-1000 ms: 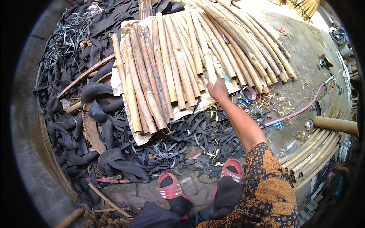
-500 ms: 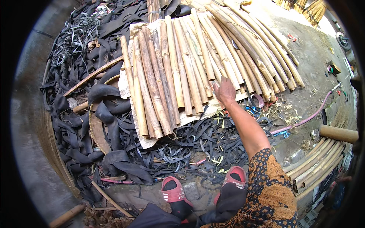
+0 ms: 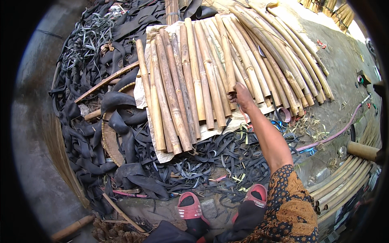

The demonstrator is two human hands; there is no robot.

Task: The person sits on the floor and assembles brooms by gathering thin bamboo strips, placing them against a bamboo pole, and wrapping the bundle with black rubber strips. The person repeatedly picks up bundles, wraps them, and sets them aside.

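Black rubber strips (image 3: 121,133) crowd the bamboo poles (image 3: 190,89), which lie side by side, long axes running away from the person. Right hand (image 3: 242,96) grip is clamped on one pole's near end.

Your right hand (image 3: 243,96) rests on the near end of 1 bamboo pole (image 3: 227,60), fingers curled over it, arm stretched forward from the lower right. That pole is pale tan, jointed at its nodes, and lies flat, pointing away from you. It sits touching its neighbours in a row of bamboo poles (image 3: 182,89) laid side by side. The poles to its left are browner and shorter-looking; those to its right fan out toward the upper right. The near ends of the row sit on a pale sheet (image 3: 162,152) spread on the ground.
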